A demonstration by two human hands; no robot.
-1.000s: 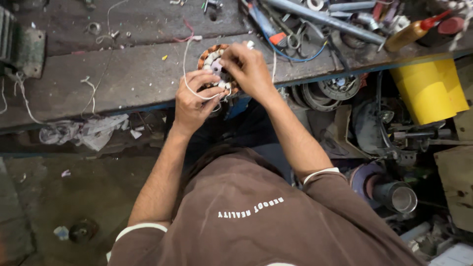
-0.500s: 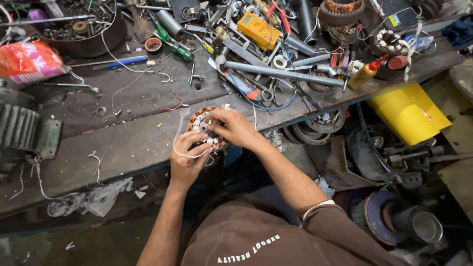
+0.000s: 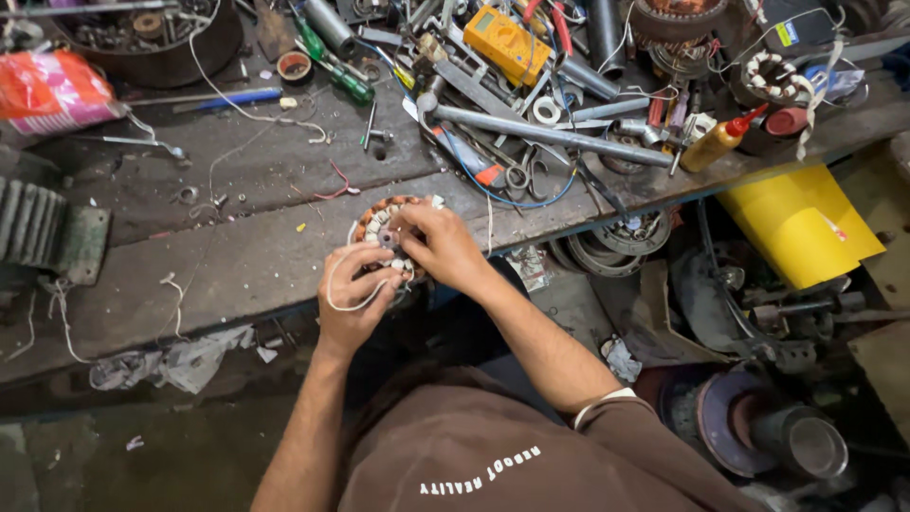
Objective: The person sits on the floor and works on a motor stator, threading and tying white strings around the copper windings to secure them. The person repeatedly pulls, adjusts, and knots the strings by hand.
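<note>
Hands meet on the copper-wound stator (image 3: pixel 384 228) at the counter (image 3: pixel 237 265) edge: left hand (image 3: pixel 353 301) cradles it with the white cord (image 3: pixel 343 305), right hand (image 3: pixel 438 245) pinches a winding; best kept braced.

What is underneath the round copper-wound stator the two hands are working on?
The stator rests at the front edge of the grey workbench. The left hand and right hand cover its near half, so the contact underneath is hidden. A white cord loops below it.

- Round motor stator (image 3: pixel 387 237), copper windings with white insulation, held flat at the near desk edge, about seven o'clock of centre.
- White cord (image 3: pixel 346 301) loops from it, toward seven o'clock.
</note>
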